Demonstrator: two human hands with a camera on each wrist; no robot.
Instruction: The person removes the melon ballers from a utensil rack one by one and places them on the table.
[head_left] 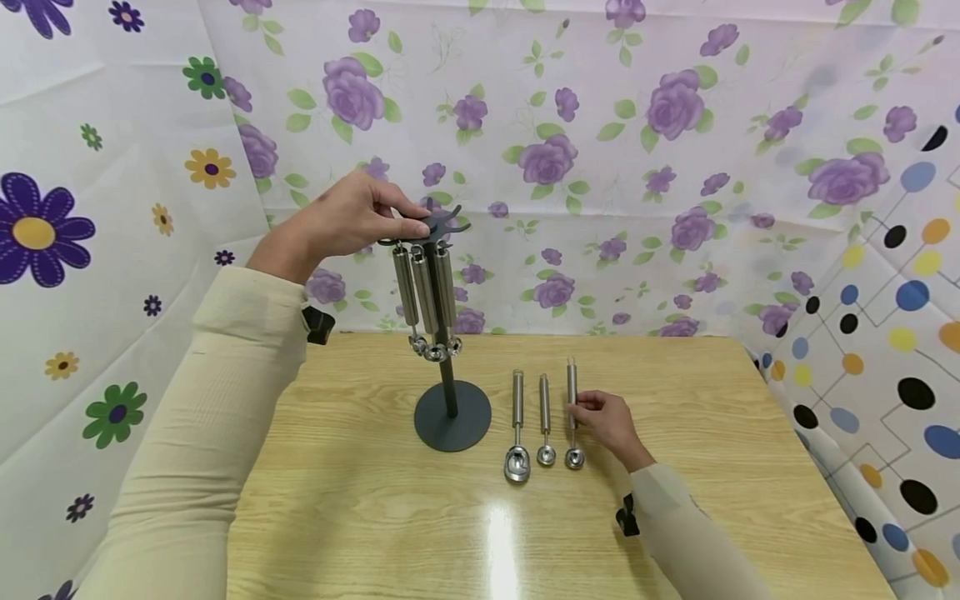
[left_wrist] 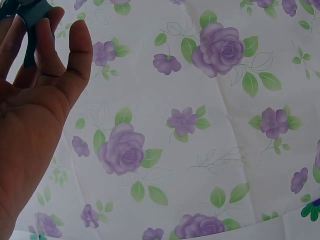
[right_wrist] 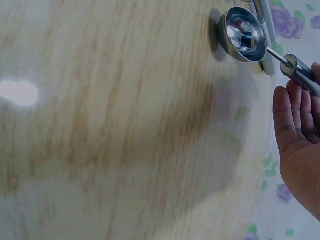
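My left hand (head_left: 352,218) holds the top of a dark utensil stand (head_left: 453,417), thumb and fingers on its hooked head; the left wrist view shows a dark hook (left_wrist: 34,30) among the fingers. Several metal scoops (head_left: 425,292) hang from the hooks, bowls down. On the table, my right hand (head_left: 609,425) pinches the steel handle of a small round scoop (head_left: 574,457), the rightmost of three in a row. Its shiny bowl (right_wrist: 243,35) faces up in the right wrist view. Beside it lie another small scoop (head_left: 546,454) and a larger oval-bowled scoop (head_left: 517,463).
The stand's round base rests on the wooden table (head_left: 390,517), left of the row. A purple-flowered cloth (head_left: 547,158) hangs behind the table's far edge. Patterned cloths border the left (head_left: 112,333) and right (head_left: 892,333) sides.
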